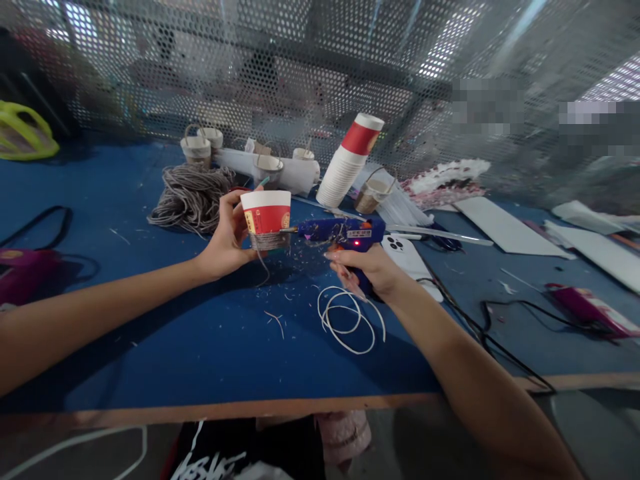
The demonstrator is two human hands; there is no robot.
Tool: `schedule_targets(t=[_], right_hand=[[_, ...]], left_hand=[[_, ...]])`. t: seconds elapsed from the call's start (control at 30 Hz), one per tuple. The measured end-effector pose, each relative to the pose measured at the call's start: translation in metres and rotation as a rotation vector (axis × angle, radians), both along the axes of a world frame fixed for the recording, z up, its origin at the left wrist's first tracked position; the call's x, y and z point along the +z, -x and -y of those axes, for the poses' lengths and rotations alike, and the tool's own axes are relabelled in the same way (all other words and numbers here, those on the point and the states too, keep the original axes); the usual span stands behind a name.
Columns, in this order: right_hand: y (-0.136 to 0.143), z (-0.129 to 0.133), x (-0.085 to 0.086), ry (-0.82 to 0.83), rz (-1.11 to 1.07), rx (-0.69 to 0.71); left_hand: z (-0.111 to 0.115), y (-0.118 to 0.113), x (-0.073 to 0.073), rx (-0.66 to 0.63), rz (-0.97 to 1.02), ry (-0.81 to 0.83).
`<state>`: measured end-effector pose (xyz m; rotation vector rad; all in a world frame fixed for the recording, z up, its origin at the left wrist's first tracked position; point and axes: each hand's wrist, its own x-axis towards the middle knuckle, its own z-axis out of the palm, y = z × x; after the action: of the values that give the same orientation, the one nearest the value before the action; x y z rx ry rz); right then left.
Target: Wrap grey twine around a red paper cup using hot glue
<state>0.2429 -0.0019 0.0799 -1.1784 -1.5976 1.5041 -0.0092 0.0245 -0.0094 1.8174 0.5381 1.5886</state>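
Note:
My left hand [227, 237] holds a red and white paper cup [267, 208] above the blue table. Grey-brown cord [269, 241] is wound around the cup's narrow lower part, and a loose end hangs below it. In my right hand [365, 267] is a blue glue gun [340, 230] with a small red light lit. Its nozzle points left and meets the cup's side at the upper edge of the wound cord. A clear glue stick [440, 233] sticks out of the gun's back.
Behind the cup lies a bundle of grey cord [193, 197]. A leaning stack of paper cups [345, 163] and several small cord-handled cups stand farther back. A white cord coil [350, 320], a phone [410, 263], white boards [510, 227] and black cables lie around my right arm.

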Motion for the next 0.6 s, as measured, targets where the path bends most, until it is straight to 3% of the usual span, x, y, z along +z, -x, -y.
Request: schedule_targets(t=[0.6], right_hand=[[-0.0015, 0.0005, 0.0035, 0.027, -0.014, 0.028]], left_hand=[[0.0, 0.002, -0.0001, -0.047, 0.037, 0.043]])
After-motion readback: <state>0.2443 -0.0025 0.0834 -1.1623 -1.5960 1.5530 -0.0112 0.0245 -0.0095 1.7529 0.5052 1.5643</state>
